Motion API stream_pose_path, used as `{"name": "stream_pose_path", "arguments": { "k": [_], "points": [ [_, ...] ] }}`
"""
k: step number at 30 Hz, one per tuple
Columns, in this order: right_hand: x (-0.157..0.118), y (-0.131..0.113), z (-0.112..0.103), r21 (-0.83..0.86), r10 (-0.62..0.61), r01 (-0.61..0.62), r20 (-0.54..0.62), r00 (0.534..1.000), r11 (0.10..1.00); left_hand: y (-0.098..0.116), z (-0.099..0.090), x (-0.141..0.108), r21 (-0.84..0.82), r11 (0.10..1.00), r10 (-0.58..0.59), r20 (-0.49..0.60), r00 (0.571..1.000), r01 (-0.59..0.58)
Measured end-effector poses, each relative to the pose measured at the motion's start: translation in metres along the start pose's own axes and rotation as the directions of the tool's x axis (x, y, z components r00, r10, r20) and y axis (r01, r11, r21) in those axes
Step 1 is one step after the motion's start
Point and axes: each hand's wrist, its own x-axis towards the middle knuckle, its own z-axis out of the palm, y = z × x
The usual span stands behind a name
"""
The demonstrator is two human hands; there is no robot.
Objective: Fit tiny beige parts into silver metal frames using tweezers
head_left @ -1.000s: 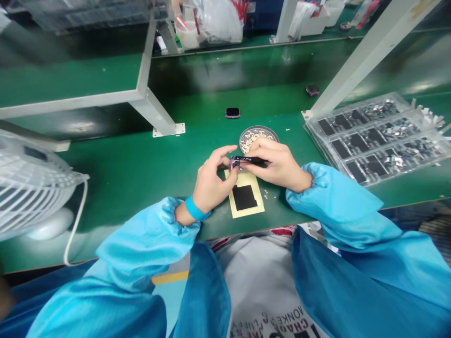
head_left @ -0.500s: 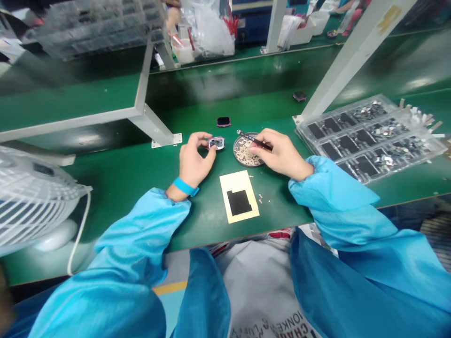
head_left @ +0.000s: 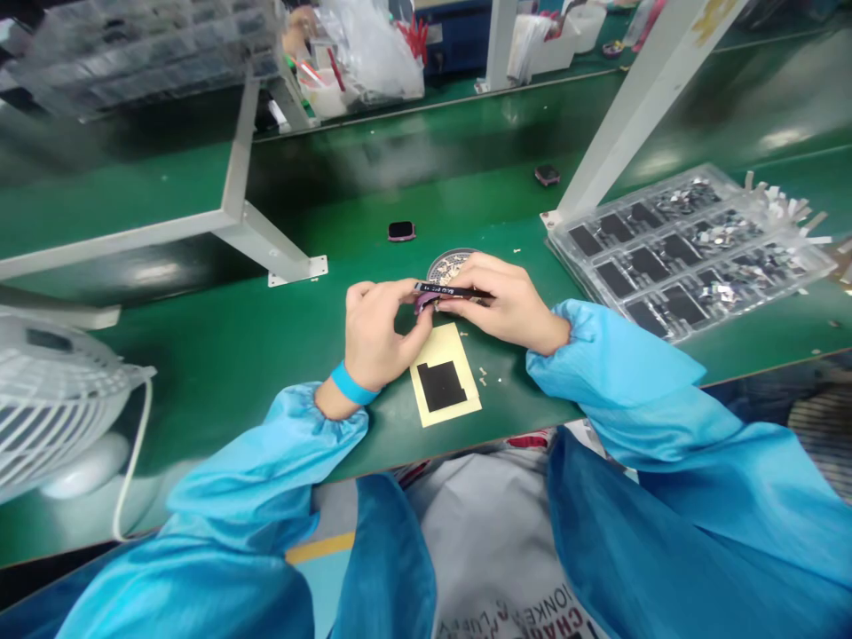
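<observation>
My left hand [head_left: 382, 333] is closed on a small pinkish-purple watch case [head_left: 423, 303], tilted and partly hidden by the fingers. My right hand [head_left: 506, 297] grips black tweezers [head_left: 449, 290], which lie across the top of the case, and its fingertips meet the case's right side. Behind the right hand is a round dish [head_left: 445, 263] of tiny parts, partly covered by that hand. Nearer the table edge lies a yellow sheet [head_left: 458, 344] with a black square piece [head_left: 442, 386] on it. A second watch case with a dark face [head_left: 401, 232] rests farther back.
Stacked clear trays [head_left: 586, 280] of dark plates and small metal parts lie at the right. A white fan [head_left: 59, 382] is at the left. Metal shelf posts [head_left: 283, 248] stand on the green table. Another dark watch [head_left: 547, 175] lies at the back.
My right hand has moved from over the dish to the watch case, bringing the tweezers. My left hand has brought the case nearer to me and tilted it. The view has shifted slightly.
</observation>
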Motion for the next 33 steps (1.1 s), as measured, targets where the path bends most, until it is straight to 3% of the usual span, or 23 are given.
{"name": "stream_pose_path", "arguments": {
  "k": [7, 13, 17, 19, 22, 27, 29, 31, 33],
  "points": [
    [-0.003, 0.001, 0.004, -0.012, 0.007, -0.006, 0.042, 0.999, 1.000, 0.005, -0.002, 0.000, 0.011, 0.997, -0.078, 0.048, 0.996, 0.077],
    [-0.001, -0.001, 0.006, -0.028, 0.076, -0.072, 0.179, 0.981, 0.997, 0.008, -0.002, -0.002, -0.050, 0.983, -0.172, 0.099, 0.980, 0.177],
    [0.002, 0.005, -0.003, -0.044, 0.172, -0.168, 0.096, 0.980, 0.985, 0.003, 0.000, -0.002, -0.017, 0.974, -0.221, 0.108, 0.969, 0.224],
    [0.003, 0.013, -0.012, -0.169, 0.280, -0.269, 0.041, 0.959, 0.948, -0.012, 0.000, 0.004, 0.004, 0.972, -0.235, 0.137, 0.962, 0.236],
    [0.002, 0.024, -0.022, -0.339, 0.411, -0.388, -0.003, 0.911, 0.857, -0.056, 0.000, 0.020, 0.054, 0.959, -0.282, 0.137, 0.950, 0.277],
    [0.006, 0.022, -0.025, -0.280, 0.408, -0.419, -0.102, 0.907, 0.863, -0.132, 0.008, 0.056, 0.083, 0.916, -0.395, 0.008, 0.919, 0.393],
    [0.010, 0.016, -0.026, -0.233, 0.378, -0.402, -0.142, 0.915, 0.885, -0.145, 0.018, 0.066, 0.083, 0.934, -0.350, 0.010, 0.937, 0.348],
    [0.013, 0.010, -0.027, -0.196, 0.359, -0.387, -0.164, 0.919, 0.901, -0.149, 0.030, 0.074, 0.070, 0.953, -0.300, 0.105, 0.948, 0.294],
    [0.015, 0.006, -0.028, -0.130, 0.390, -0.412, -0.163, 0.906, 0.902, -0.151, 0.041, 0.079, 0.055, 0.958, -0.287, 0.220, 0.932, 0.282]
  ]
}}
